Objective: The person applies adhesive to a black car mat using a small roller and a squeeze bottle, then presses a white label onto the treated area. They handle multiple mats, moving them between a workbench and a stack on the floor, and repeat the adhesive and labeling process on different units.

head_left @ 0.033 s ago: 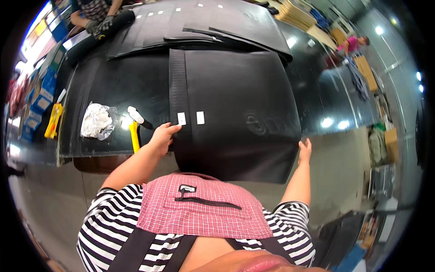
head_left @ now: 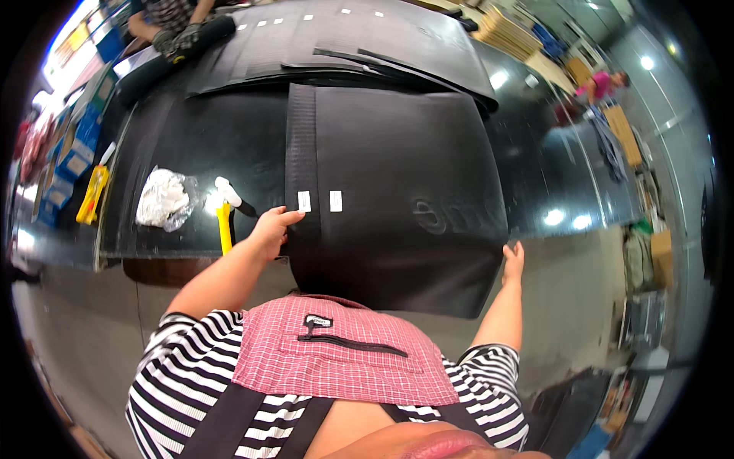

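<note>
Your left hand [head_left: 271, 231] pinches the left edge of the black sheet [head_left: 405, 164]; your right hand [head_left: 514, 262] is at its right edge, grip unclear. The sheet lies on the bench [head_left: 233, 134], overhanging its near side, right of a yellow-handled tool [head_left: 224, 227].

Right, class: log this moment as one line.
left hand: at left edge of black sheeting; right hand: at right edge; sheeting: overhangs table
</note>
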The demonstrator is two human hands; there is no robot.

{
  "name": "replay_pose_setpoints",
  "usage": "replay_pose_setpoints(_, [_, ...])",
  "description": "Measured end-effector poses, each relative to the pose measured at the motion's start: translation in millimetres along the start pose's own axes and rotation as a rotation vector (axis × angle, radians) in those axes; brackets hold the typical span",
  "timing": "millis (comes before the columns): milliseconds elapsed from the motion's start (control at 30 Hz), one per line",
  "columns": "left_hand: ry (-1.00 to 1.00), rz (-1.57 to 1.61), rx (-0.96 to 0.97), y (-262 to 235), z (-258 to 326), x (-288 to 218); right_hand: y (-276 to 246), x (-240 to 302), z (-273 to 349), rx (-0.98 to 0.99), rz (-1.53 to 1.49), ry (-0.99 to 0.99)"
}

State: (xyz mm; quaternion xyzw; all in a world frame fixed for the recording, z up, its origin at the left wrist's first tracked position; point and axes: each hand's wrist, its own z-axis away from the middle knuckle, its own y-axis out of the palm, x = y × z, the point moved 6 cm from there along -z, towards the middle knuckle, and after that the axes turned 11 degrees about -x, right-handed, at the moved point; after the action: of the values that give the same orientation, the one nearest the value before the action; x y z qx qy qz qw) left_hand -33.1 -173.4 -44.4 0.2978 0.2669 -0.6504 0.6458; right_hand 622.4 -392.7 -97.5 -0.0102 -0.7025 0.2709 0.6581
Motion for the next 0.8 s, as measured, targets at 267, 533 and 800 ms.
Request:
replay_pose_setpoints(267, [-0.054,0.071,0.148,13.1,-9.4,6.9,25.1,-27.3,-59.1,0.455,0.086,0.063])
replay_pose_setpoints(533, [0.207,0.087,0.337,21.0,13.0,18.1,8.7,40.6,-51.3,0.846,-0.244,0.403])
replay_pose_setpoints(800, [0.210,0.280,0.264,20.8,25.9,33.8,-19.7,90.0,-22.5,0.801,-0.349,0.346])
